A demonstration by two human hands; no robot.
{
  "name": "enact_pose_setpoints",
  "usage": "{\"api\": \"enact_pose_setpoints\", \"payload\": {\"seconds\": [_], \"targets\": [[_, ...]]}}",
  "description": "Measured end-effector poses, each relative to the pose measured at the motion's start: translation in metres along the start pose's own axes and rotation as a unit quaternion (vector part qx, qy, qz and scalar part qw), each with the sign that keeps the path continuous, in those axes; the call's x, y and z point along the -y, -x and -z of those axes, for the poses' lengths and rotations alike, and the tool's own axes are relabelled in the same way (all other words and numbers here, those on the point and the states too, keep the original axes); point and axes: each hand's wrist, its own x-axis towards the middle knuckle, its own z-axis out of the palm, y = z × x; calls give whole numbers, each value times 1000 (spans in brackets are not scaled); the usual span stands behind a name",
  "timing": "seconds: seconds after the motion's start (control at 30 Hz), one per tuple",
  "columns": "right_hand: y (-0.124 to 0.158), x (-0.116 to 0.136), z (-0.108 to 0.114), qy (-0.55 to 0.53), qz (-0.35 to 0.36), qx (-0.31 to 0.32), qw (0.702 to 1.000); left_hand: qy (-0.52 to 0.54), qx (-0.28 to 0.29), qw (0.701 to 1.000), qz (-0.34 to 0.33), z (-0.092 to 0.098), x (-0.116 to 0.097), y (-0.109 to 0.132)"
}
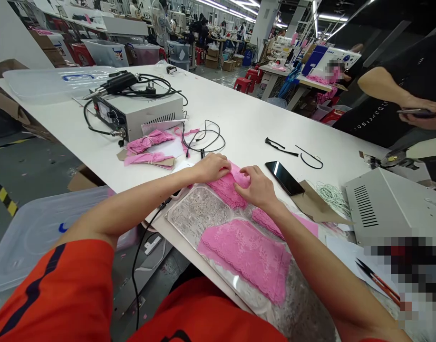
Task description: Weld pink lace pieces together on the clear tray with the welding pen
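Pink lace fabric (227, 191) lies in a layered pile at the far end of a grey, speckled board (196, 209). My left hand (212, 167) rests on the pile's left side, fingers bent down onto the lace; whether they pinch a layer is hidden. On the right side, my right hand (256, 185) has its thumb and index finger apart around a raised fold of the pink lace. Nearer to me a larger stack of pink lace pieces (246, 256) lies flat on the board. More pink fabric (267, 222) shows partly behind my right forearm.
Left of my hands stands a grey box-shaped device (153, 111) with a handheld tool (114, 84) and cables on top. Pink lace bundles (150, 141) lie before it. A black phone (284, 178), cardboard (319, 202) and another grey machine (385, 204) sit right. A person (399, 95) stands beyond.
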Motion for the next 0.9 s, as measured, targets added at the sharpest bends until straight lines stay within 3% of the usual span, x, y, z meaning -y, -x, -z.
{"api": "enact_pose_setpoints", "payload": {"seconds": [0.17, 0.37, 0.47, 0.6, 0.7, 0.8, 0.9], "targets": [[0, -9, 4, 16, 3, -34, 999, -24, 4, 1000, 4, 1, 1, 1], [30, -12, 54, -12, 64, -36, 997, -35, 0, 999, -1, 4, -9, 13], [69, -10, 75, -17, 133, -9, 991, -20, -13, 997, -75, 4, -34, 36], [130, -3, 87, -43, 193, 60, 979, 11, -4, 980, -200, -4, -73, 82], [157, 9, 88, -36, 208, 156, 965, 32, 16, 966, -258, -7, -90, 109], [154, 15, 85, -56, 189, 240, 951, 75, 48, 958, -273, -2, -92, 118], [122, 9, 71, -103, 126, 186, 969, 96, 50, 968, -227, 4, -82, 107]]}}
